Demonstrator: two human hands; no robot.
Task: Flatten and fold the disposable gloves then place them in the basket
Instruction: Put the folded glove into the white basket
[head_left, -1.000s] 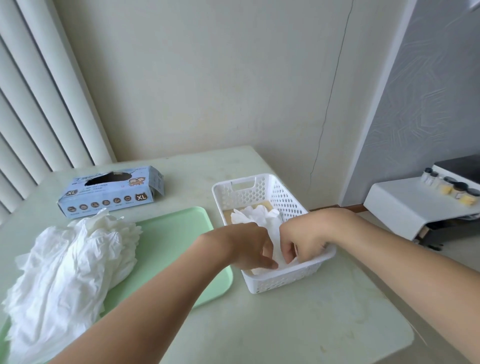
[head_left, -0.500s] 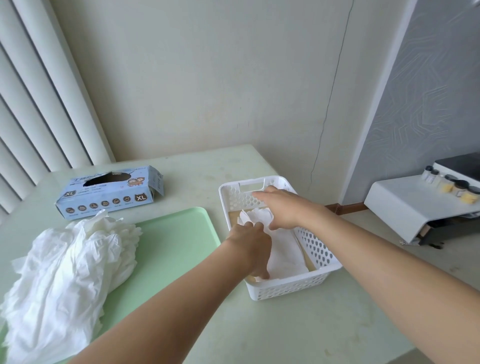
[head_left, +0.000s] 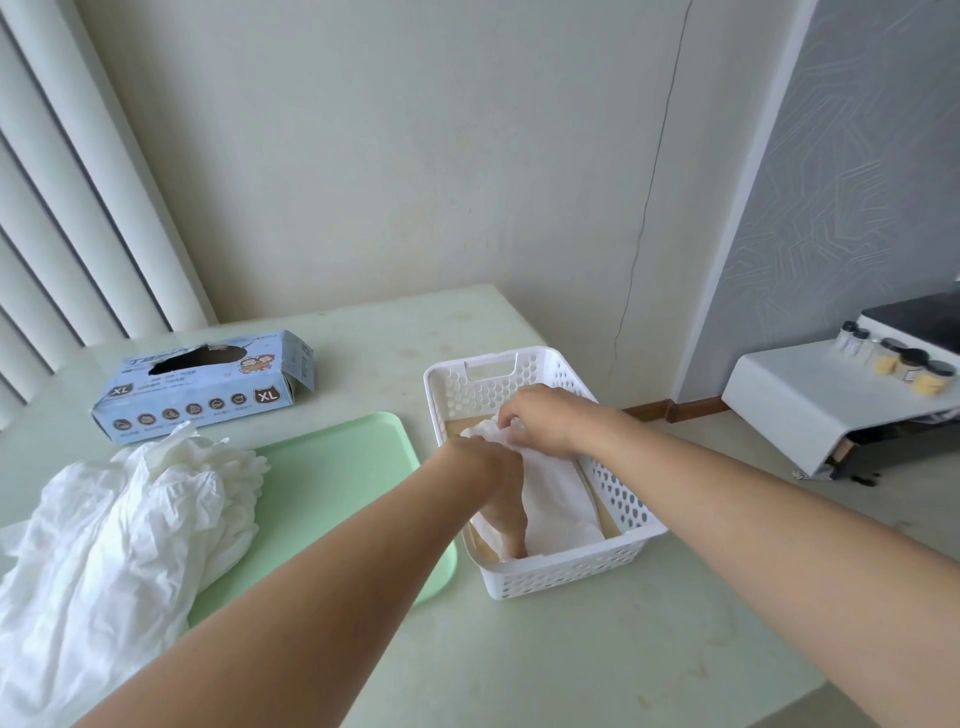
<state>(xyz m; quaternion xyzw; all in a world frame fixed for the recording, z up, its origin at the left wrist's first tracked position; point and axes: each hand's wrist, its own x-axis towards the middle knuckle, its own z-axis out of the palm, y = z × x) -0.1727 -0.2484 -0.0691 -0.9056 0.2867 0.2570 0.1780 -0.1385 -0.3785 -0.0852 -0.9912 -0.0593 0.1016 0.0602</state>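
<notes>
Left hand (head_left: 501, 501) now deep at near end of basket (head_left: 566, 574), fingers pressing folded glove (head_left: 558, 506) flat on floor. Glove's long axis near-to-far along basket. Right hand (head_left: 540, 418) shifted to far end, fingers pinching crumpled tip. Placement nearly finished; pile (head_left: 119, 525) waits.

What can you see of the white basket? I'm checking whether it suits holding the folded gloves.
The white basket is a rectangular plastic bin with perforated walls, a solid rim and a handle slot cut in its far end. It stands upright on the pale table, just right of the green tray. A tan floor shows inside, under a folded white glove. The left hand reaches into it, pressing the glove; the right hand pinches the glove's far end.
</notes>
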